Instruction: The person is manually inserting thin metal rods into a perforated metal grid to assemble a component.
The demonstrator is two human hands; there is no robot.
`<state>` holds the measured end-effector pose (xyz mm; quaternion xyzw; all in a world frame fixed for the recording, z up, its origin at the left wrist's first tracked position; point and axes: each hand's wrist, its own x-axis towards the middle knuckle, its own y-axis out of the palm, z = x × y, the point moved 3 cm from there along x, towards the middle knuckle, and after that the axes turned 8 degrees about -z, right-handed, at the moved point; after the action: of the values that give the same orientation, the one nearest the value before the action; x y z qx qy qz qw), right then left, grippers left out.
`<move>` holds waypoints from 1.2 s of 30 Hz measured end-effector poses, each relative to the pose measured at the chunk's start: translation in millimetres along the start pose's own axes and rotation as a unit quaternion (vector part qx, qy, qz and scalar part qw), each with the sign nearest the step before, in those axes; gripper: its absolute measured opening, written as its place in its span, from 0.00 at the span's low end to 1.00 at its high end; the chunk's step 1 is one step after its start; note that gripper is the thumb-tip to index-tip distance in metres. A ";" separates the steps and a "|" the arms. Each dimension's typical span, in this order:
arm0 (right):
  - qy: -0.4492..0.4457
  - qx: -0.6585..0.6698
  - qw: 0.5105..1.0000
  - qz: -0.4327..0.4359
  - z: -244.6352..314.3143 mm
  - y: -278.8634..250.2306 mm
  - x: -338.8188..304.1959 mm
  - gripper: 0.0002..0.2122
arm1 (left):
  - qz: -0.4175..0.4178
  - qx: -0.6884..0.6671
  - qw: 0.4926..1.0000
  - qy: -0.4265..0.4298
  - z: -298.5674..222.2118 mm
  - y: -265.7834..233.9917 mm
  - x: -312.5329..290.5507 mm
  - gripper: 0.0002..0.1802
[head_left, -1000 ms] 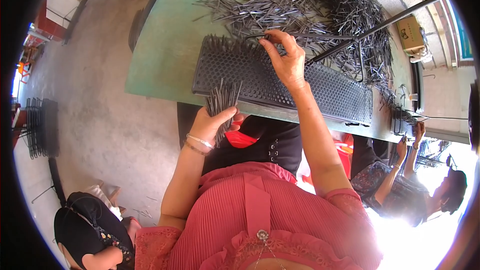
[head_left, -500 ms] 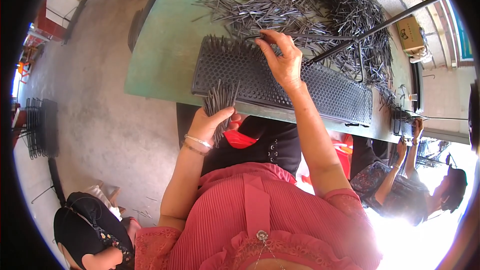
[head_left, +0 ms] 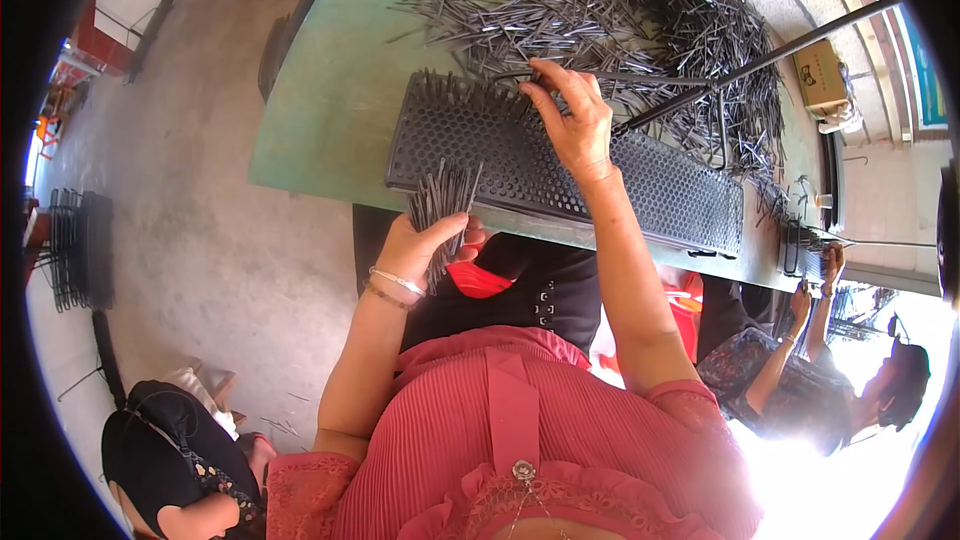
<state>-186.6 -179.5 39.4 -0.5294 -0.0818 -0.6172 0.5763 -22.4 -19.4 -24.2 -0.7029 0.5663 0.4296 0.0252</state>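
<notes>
My left hand [head_left: 425,240] is closed around a bundle of thin dark metal rods [head_left: 442,198], which fans upward just in front of a long black perforated plate [head_left: 680,185]. Over the plate's far edge is my right hand [head_left: 578,125], thumb and forefinger pinched close together. Whatever is between those fingertips is too small to make out. To their left, short dark rods [head_left: 445,90] stand up in a row along the far-left side of the plate. Most of its round holes show bare.
A big heap of loose rods [head_left: 650,10] covers the far part of the green table [head_left: 320,110]. A dark metal bar [head_left: 780,50] slants in from the right. Another person [head_left: 790,370] works at the table's right end; someone else [head_left: 180,460] is at lower left.
My right hand has shifted slightly rightward along the far edge of the plate, still pinched. The left hand keeps its bundle in nearly the same spot.
</notes>
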 end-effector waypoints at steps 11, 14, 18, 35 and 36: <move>-0.006 -0.002 1.000 0.002 -0.7 -2.8 -1.2 0.13 | -0.005 -0.011 1.000 0.006 -0.7 1.2 -1.2 0.13; -0.014 -0.017 1.000 0.019 2.7 -2.2 -5.7 0.12 | 0.007 -0.009 1.000 -0.003 3.2 -1.9 1.5 0.12; -0.024 -0.019 1.000 0.004 2.0 1.9 -16.0 0.08 | 0.008 0.000 1.000 0.008 3.6 0.8 -0.1 0.12; 0.041 -0.016 0.996 -0.072 19.7 -8.4 -19.1 0.07 | 0.028 -0.023 0.999 0.003 11.2 12.2 -6.6 0.12; 0.158 0.047 0.986 -0.012 21.9 -12.3 -23.4 0.08 | 0.027 -0.023 0.999 0.003 10.1 13.6 -7.9 0.12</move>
<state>-189.5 -145.4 37.5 -0.3962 -0.0248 -0.6953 0.5991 -39.2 -12.8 -19.4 -0.6891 0.5752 0.4408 -0.0039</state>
